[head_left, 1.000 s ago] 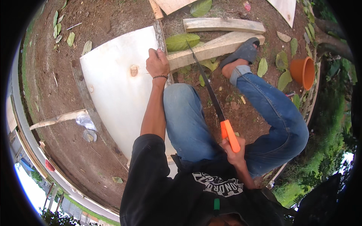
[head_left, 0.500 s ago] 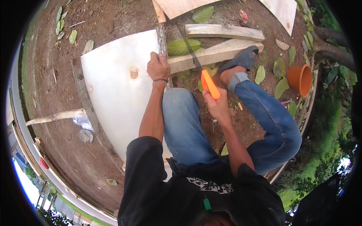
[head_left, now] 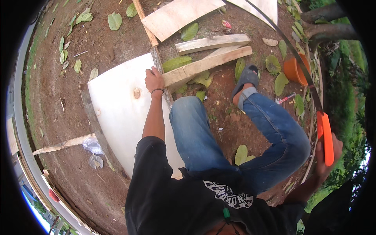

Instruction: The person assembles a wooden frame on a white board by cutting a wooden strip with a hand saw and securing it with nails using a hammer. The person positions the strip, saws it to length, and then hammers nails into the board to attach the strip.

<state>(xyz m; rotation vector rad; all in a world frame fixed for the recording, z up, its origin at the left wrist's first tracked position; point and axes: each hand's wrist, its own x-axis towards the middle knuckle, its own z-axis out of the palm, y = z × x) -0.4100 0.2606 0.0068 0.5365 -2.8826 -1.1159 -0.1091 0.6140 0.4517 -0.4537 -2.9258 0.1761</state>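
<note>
A handsaw with an orange handle is raised at the far right, and my right hand is closed round its grip. Its long dark blade slants up and left to the top of the view, apart from the timber. My left hand is closed on the wooden strip along the right edge of a pale plywood panel. Beside that hand, the end of a wooden beam meets the strip. My left knee rests against the panel's edge.
A second timber lies behind the beam. Plywood sheets lie farther off. At the right are my sandalled foot, an orange-brown pot and a red-and-clear tool. Large leaves dot the soil. Crumpled plastic lies left.
The handsaw has swung away from the beam to the far right in my right hand. My left hand keeps its grip on the strip. The whole view has shifted slightly.
</note>
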